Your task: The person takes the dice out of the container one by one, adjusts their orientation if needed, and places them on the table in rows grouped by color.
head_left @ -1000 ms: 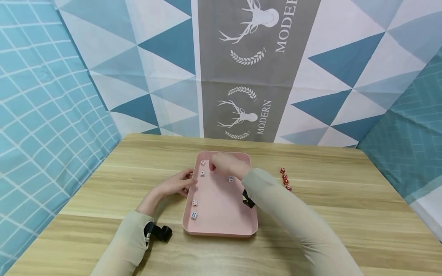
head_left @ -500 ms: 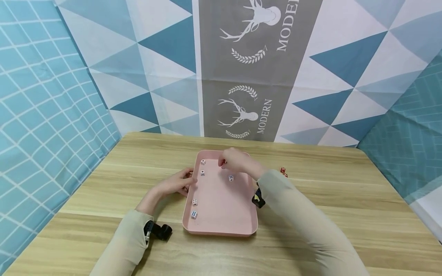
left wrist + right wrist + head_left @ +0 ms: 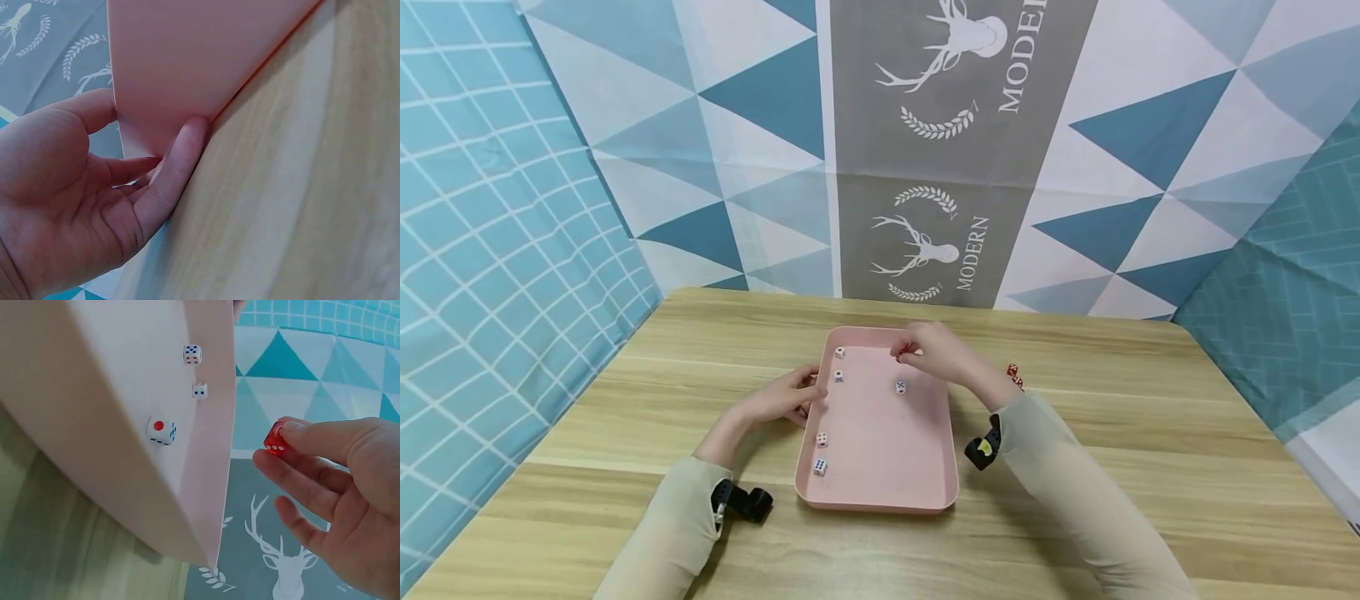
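Red die point(image 3: 274, 440) sits pinched btwn thumb & fingers of the R hand point(image 3: 934, 350); in the head view I see it over the far end of the pink tray point(image 3: 880, 467), toward its R corner, & apart from the tray wall in the R wrist view. Thumb hides part of it, & from the head it's just a red speck, so can't tell its height above tray floor. L hand point(image 3: 778, 400) grips tray's L wall, thumb at the rim, fingers against the outside; L wrist view has some fingers hidden behind others & tray cut off at top.

Count: 1 red die in hand; 5 white dice point(image 3: 900, 387) in tray: 2 far L, 2 near L, 1 R of ctr in the far half. R wrist view gets only 3 of those. On table point(image 3: 737, 350), R of tray, I make out 2 red dice point(image 3: 1012, 369), one partly behind the R arm point(image 3: 1067, 475); can't tell if more are under it.

Die's a cube, sides look equal; a face w/ 3 white pips shows to R wrist cam. Tray's long axis runs near-to-far, away from the person.
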Demonstrator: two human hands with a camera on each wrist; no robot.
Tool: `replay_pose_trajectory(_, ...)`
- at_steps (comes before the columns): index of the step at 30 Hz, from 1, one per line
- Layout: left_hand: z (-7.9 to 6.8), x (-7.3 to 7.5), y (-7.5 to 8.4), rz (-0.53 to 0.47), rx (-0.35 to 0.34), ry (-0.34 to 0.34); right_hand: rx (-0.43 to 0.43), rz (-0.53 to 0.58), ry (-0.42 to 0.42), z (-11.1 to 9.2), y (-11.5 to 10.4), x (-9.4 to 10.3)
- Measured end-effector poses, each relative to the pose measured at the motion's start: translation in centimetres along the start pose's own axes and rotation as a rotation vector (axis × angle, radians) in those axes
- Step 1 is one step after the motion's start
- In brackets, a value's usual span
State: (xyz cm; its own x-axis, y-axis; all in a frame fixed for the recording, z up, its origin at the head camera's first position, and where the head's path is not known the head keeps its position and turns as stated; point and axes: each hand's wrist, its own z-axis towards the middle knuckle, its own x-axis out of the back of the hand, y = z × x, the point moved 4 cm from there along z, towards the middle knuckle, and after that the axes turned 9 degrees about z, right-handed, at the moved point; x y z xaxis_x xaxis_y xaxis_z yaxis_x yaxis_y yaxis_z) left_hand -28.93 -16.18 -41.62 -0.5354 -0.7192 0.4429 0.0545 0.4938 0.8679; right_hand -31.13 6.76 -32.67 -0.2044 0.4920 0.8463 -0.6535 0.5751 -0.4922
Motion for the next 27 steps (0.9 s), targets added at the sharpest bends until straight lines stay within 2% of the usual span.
replay_pose_trajectory(6, -0.1, 0.0, 0.0, -0.005, 0.003, -0.001, -0.002, 0.130, 0.090, -1.4, 0.5, 0.4)
replay_pose_trajectory(9, -0.1, 0.1, 0.0, 0.001, -0.004, -0.003, -0.003, 0.158, 0.121, -2.1, 0.6, 0.8)
replay_pose_trajectory(13, 0.0, 0.1, 0.0, -0.002, -0.009, -0.004, -0.048, 0.187, 0.136, -3.3, 0.8, 1.2)
replay_pose_trajectory(18, 0.1, 0.1, 0.1, -0.021, -0.015, -0.001, -0.104, 0.188, 0.155, -5.0, 1.1, 1.7)
replay_pose_trajectory(27, -0.1, 0.1, 0.0, -0.024, -0.018, -0.002, -0.115, 0.165, 0.220, -7.6, 1.5, 2.4)
